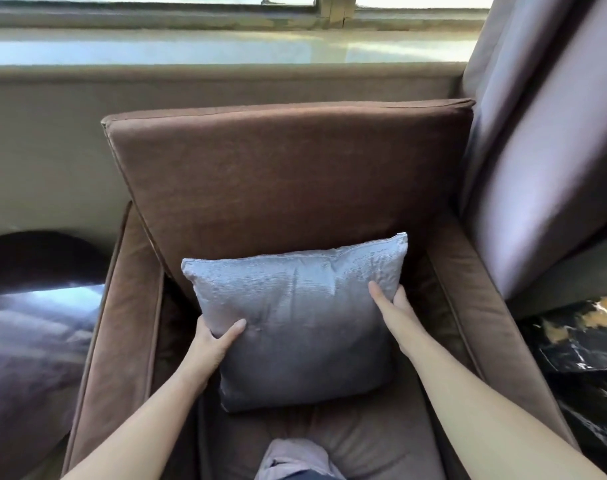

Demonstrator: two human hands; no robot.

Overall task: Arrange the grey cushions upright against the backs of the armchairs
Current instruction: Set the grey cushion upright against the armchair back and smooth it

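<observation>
A grey-clad knee (295, 459) rests at bottom centre on the seat; left hand (214, 341) and right hand (395, 306) clasp the cushion (295, 320), mid-frame, leaning on the armchair back (288, 174): placement step, next needing straightening and release.

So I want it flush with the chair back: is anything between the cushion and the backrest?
Nothing visible. The grey cushion, gripped by the left hand and right hand, stands directly before the brown backrest, its top edge overlapping it.

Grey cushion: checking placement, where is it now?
In the head view, the grey cushion stands centred on the brown armchair seat, against the back cushion, gripped by left hand and right hand.
</observation>
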